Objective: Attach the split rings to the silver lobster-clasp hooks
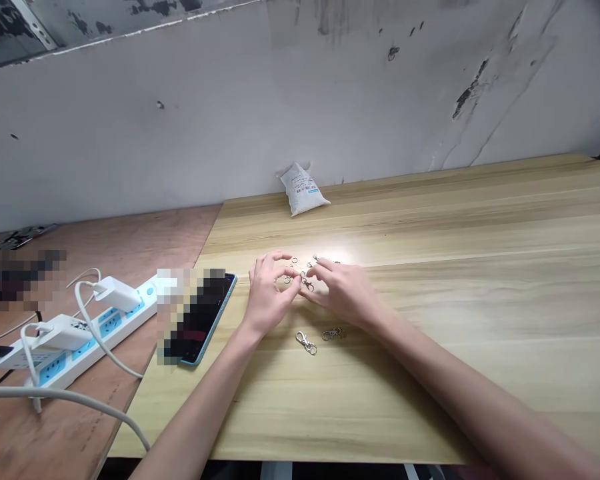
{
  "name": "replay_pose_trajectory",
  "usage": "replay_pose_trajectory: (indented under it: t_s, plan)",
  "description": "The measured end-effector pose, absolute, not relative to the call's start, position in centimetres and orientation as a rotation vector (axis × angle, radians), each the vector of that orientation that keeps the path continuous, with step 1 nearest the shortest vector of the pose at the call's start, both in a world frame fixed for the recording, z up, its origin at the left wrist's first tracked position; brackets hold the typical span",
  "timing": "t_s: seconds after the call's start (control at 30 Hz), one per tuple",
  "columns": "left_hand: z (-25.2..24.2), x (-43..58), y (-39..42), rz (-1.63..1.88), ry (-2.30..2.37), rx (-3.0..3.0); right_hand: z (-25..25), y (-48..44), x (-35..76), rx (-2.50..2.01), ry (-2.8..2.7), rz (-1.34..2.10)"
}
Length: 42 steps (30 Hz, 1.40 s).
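My left hand [270, 290] is closed in a pinch, thumb and forefinger meeting at a small metal ring [303, 275]. Facing it, my right hand [343, 287] has its fingers bent around a small metal swivel clasp [307, 285]; the ring and the clasp touch or overlap, and I cannot tell whether they are linked. Several loose rings [295, 260] and other clasps [316, 257] lie just beyond my fingers, some partly hidden by them. Nearer to me on the table rest a silver clasp with a ring [306, 343] and another clasp with a ring [333, 334].
A white plastic packet [303, 189] stands against the wall at the back. Left of my hands lies a phone [207, 320], partly blurred out. A power strip [100, 333] with chargers and cables sits on the reddish-brown surface [175, 233] beside the light wooden table [455, 247].
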State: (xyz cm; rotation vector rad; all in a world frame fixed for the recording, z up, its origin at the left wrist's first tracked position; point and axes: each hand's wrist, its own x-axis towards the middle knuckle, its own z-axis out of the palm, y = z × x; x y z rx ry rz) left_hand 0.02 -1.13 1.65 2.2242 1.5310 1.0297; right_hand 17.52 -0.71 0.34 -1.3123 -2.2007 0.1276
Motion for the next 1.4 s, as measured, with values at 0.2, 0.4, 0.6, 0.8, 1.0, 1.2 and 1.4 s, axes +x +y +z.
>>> replay_pose_trajectory:
  t_s: [0.2, 0.4, 0.6, 0.8, 1.0, 1.2, 1.4]
  plan:
    - [1.5, 0.0, -1.1, 1.06, 1.546, 2.199, 0.8, -1.3, 16.4, -1.365, -2.378, -0.048]
    - [1.7, 0.3, -1.4, 1.026, 1.559, 2.491, 1.2, -1.3, 17.1, -1.347, -2.382, 0.043]
    - [1.9, 0.0, -1.3, 1.055, 1.527, 2.624, 1.1, -0.4, 17.8, -1.4, -2.092, 0.449]
    - [2.1, -0.5, -1.1, 1.09, 1.468, 2.657, 2.0, -0.3, 18.8, -1.125, -1.76, 1.695]
    - [2.1, -2.2, 0.0, 0.902, 1.523, 2.709, 1.8, 0.1, 19.5, -1.262, -1.884, 1.425]
    - [2.0, -3.6, 0.4, 0.609, 1.435, 2.712, 0.2, 1.2, 20.0, -1.509, -2.119, 0.485]
    - [4.2, -2.7, -4.4, 0.292, 0.998, 2.464, -0.3, 1.5, 20.1, -1.515, -2.216, 0.283]
